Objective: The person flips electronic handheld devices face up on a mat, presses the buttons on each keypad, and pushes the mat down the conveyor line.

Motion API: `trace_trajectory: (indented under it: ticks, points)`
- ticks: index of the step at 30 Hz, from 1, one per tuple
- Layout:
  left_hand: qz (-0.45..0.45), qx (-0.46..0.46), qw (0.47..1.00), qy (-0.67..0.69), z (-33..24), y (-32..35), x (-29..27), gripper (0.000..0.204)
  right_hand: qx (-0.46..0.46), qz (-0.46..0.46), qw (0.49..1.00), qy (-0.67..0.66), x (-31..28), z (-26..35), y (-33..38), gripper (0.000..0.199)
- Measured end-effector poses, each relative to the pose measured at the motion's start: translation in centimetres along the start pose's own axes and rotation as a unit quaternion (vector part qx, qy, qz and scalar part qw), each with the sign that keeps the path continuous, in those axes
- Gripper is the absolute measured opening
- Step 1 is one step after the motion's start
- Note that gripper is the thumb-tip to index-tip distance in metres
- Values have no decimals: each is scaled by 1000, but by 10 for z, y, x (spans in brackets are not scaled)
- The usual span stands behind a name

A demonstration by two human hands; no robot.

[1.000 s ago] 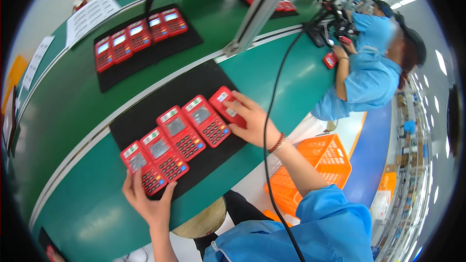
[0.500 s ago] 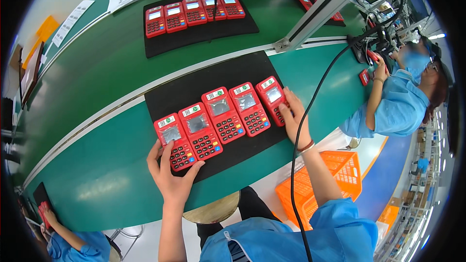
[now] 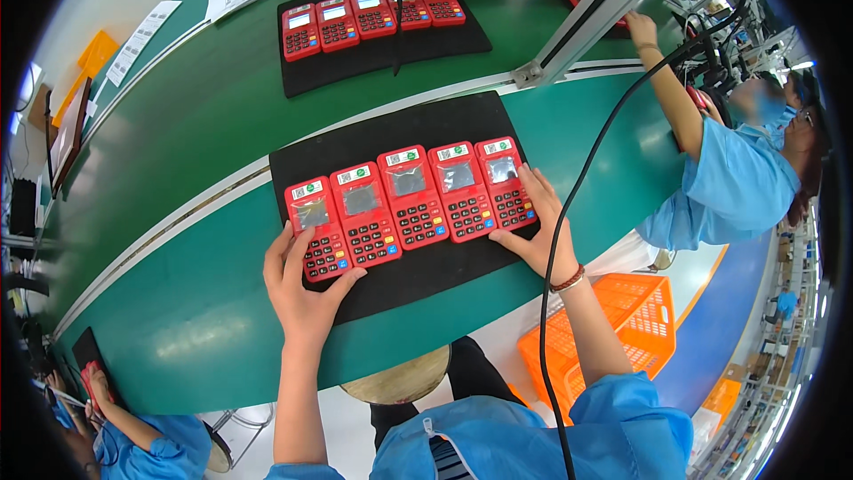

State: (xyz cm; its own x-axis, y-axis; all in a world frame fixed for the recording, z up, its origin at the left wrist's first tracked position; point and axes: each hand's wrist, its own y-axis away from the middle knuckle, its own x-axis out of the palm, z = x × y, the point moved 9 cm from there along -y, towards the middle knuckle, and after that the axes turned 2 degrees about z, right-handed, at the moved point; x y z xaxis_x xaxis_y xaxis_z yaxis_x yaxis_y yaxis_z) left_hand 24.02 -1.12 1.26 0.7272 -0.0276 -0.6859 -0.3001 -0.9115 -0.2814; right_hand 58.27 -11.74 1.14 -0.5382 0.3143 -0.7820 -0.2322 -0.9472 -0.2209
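Note:
Several red card payment terminals (image 3: 411, 197) lie side by side, face up, in a slightly stepped row on a black mat (image 3: 391, 292). Each has a dark keypad and a small screen under crinkled clear film, with a white-and-green label above. My left hand (image 3: 302, 289) grips the leftmost terminal (image 3: 317, 228), fingers along its left side and thumb near its bottom edge. At the other end, my right hand (image 3: 539, 229) holds the rightmost terminal (image 3: 506, 180), fingers along its right side and thumb by the lower corner of the neighbouring terminal.
On the far green surface, another black mat (image 3: 306, 82) bears red terminals with lit screens. A metal post (image 3: 586, 18) rises at right, and a black cable (image 3: 582, 178) hangs before my right arm. Co-workers (image 3: 737, 178) sit at both sides. An orange crate (image 3: 613, 329) stands below.
The rightmost terminal has moved down against its neighbour, and the left ones have shifted up, so the row is tighter and more level. The co-worker at right has stretched an arm toward the far mat.

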Motion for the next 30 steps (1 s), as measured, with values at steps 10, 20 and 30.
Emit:
trace_trajectory:
  ticks: [10, 20, 30]
  points:
    - [-19, 16, 1000, -8, -8, 9, 0, 74, -19, -12, 999, 25, -11, 10, -4, 95]
    - [43, 164, 979, -117, -37, 13, 0, 37, -113, 0, 992, 58, -22, 19, 0, 51]
    - [123, 134, 967, -177, -54, 4, 8, 37, -105, 63, 989, 87, -19, 28, -14, 46]
